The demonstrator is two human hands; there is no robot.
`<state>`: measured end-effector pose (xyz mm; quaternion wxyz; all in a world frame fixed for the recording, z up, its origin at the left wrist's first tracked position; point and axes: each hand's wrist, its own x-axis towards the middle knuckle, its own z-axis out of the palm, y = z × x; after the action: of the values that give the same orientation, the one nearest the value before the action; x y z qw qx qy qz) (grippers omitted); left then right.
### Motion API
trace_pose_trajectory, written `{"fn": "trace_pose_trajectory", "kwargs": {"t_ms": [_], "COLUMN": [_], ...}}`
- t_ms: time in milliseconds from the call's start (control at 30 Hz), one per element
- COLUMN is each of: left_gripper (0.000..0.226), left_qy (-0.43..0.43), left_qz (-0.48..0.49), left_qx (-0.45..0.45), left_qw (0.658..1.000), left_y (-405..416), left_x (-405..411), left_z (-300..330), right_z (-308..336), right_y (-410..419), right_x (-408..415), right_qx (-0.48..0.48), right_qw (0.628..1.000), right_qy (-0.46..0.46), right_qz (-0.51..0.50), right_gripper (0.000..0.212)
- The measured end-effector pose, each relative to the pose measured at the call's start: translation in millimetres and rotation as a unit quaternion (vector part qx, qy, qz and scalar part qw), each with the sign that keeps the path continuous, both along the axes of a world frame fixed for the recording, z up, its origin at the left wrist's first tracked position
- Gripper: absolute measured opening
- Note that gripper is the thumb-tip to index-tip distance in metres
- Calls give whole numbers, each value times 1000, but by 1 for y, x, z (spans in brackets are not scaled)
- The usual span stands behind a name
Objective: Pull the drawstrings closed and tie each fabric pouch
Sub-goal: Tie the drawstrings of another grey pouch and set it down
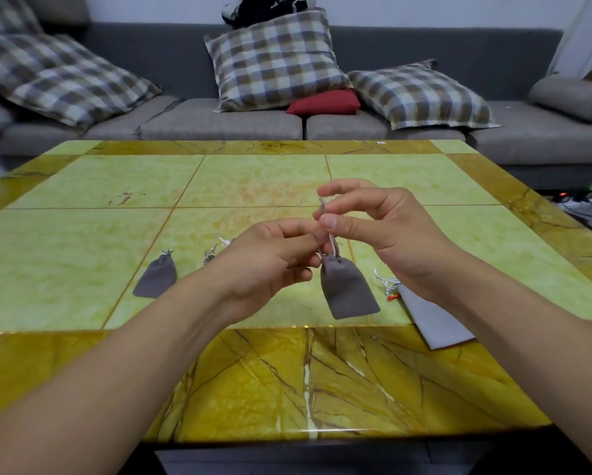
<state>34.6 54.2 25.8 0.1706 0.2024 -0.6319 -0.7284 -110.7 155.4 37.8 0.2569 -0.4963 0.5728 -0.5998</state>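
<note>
Left hand (270,258) nearest, pinching silver drawstrings (325,217); right hand (373,228) pinches same cords higher. Grey pouch (349,289) hangs below both hands, neck cinched, long axis vertical, above table (82,234).

Grey pouch (349,289), yellow-green marbled table (82,234), plaid cushions (274,60).

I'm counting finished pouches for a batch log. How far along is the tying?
One grey pouch lies cinched on the table to the left. A second pouch hangs from drawstrings pinched by the left hand and right hand. Flat pouches on the right wait, count unclear.
</note>
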Motion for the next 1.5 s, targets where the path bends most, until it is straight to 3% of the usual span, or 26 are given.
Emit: {"fn": "trace_pose_trajectory", "kwargs": {"t_ms": [167, 233, 367, 600, 733, 933, 1133, 1500], "left_gripper": [13, 9, 28, 17, 18, 11, 11, 14], "left_qy": [-18, -28, -47, -61, -36, -5, 27, 50], "left_qz": [-8, -10, 37, 108, 117, 101, 146, 122], "left_qx": [14, 17, -39, -49, -86, -210, -303, -313], "left_qw": [1000, 999, 997, 991, 989, 972, 941, 941], "left_y": [1, 2, 1, -2, -3, -4, -3, -2], "left_x": [1, 0, -2, -2, 2, 10, 9, 9], "left_z": [2, 2, -3, -5, -3, 6, 6, 7], "right_z": [-4, -4, -5, 0, 3, -1, -7, -14], "right_y": [1, 0, -1, 4, 8, 8, 4, -6], "right_x": [-3, -2, 2, 2, 11, 11, 8, 20], "right_qx": [81, 81, 75, 83, 139, 149, 64, 55], "right_qw": [996, 996, 996, 993, 986, 989, 991, 989], "right_qy": [-23, -29, -40, -39, -92, 19, 114, 103], "right_qz": [-2, -9, -13, -80, 11, 16, -29, -89], "right_gripper": [19, 15, 15, 18, 29, 11, 4, 11]}}
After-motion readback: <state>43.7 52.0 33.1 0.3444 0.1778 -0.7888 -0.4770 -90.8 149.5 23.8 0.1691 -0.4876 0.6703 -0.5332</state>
